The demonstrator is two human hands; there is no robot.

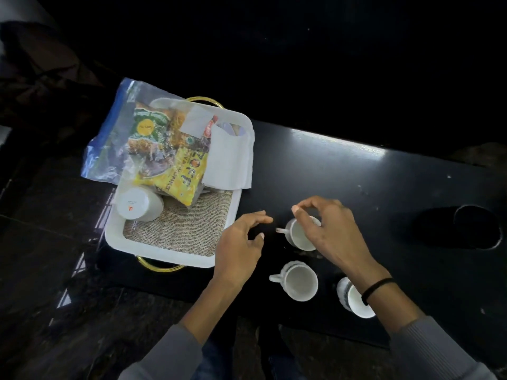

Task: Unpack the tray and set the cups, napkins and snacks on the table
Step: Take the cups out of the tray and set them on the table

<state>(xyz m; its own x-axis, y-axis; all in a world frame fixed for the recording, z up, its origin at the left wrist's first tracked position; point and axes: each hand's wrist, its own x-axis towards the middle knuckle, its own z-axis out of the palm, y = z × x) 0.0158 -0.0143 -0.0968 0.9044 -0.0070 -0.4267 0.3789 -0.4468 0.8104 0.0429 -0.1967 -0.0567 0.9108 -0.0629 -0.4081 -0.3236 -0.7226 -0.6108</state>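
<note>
A white tray [115, 237] with gold handles sits at the left end of the black table [384, 187]. In it lie a clear bag of snack packets [153, 138], white napkins [230, 160] and one upturned white cup [137, 205] on a woven mat. Three white cups stand upright on the table: one [300, 237] under my right hand, one [299, 281] nearer me, one [354, 298] partly hidden by my right wrist. My right hand [332, 226] hovers over the far cup, fingers loosely curled, holding nothing. My left hand [241, 242] is open beside the tray's right rim.
The snack bag hangs over the tray's far left rim. A dark round object [472, 229] lies on the table to the right. Dark floor surrounds the table on the left and near side.
</note>
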